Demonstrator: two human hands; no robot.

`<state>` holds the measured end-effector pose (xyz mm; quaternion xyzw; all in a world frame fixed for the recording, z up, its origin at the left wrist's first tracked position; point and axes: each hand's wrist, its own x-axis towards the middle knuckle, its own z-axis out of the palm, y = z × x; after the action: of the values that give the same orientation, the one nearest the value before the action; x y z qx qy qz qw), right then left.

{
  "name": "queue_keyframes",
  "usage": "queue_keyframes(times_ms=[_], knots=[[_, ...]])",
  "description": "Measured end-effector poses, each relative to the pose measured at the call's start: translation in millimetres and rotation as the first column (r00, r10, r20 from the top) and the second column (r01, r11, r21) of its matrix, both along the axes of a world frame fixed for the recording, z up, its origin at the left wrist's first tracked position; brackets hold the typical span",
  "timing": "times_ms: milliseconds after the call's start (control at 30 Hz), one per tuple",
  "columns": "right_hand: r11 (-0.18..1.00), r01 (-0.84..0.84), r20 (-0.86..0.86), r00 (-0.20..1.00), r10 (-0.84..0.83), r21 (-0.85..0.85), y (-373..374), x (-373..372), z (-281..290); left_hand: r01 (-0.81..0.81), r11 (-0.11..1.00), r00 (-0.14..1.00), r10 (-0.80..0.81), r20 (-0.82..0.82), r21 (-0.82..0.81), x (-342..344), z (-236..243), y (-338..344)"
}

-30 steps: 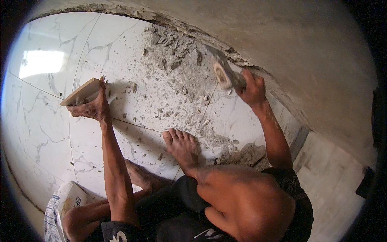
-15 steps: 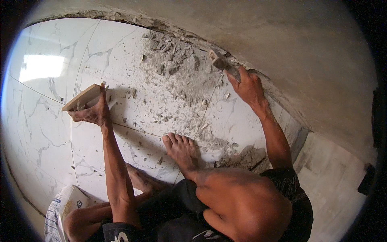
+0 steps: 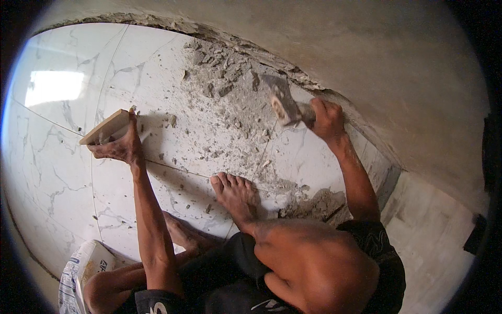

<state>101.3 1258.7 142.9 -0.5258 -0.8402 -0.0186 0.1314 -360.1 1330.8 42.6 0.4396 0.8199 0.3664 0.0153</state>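
Observation:
My left hand is wrapped round a tan, straight-edged board resting on the white marble-patterned floor tiles. My right hand grips a dusty hand tool with a broad, blunt head, slightly blurred, over the rubble near the wall's foot. Beyond both hands, grey broken mortar and dust lie spread across the tiles.
A grey plastered wall has a chipped strip along its bottom. My bare foot and bent knee occupy the lower middle. A white printed sack stands at lower left, and a rough mortar patch shows beside my foot.
My right hand and its tool rose toward the wall, then came back down and leftward, with the tool's head tilting. My left hand and board sit slightly lower in view than one second ago.

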Motion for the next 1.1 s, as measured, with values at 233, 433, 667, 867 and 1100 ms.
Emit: queue_keyframes(times_ms=[233,433,667,867,1100], knots=[[0.954,0.214,0.115,0.974,-0.194,-0.209,9,-12,-2,-0.025,0.999,0.999,0.024,0.020,0.035,-1,1,1],[0.947,0.270,0.162,0.957,-0.242,-0.177,17,-3,-15,-0.047,0.998,0.995,0.044,0.088,0.034,1,-2,1],[0.978,0.137,0.082,0.989,-0.126,-0.156,15,-44,-5,-0.011,0.998,1.000,0.010,0.015,0.056,2,3,-1],[0.936,0.282,0.192,0.951,-0.243,-0.211,36,-31,-20,-0.013,1.000,1.000,0.012,0.021,0.011,2,-2,1],[0.985,0.156,0.037,0.987,-0.154,-0.073,21,-55,-8,0.006,1.000,1.000,-0.006,-0.007,0.010,-3,2,-2]])
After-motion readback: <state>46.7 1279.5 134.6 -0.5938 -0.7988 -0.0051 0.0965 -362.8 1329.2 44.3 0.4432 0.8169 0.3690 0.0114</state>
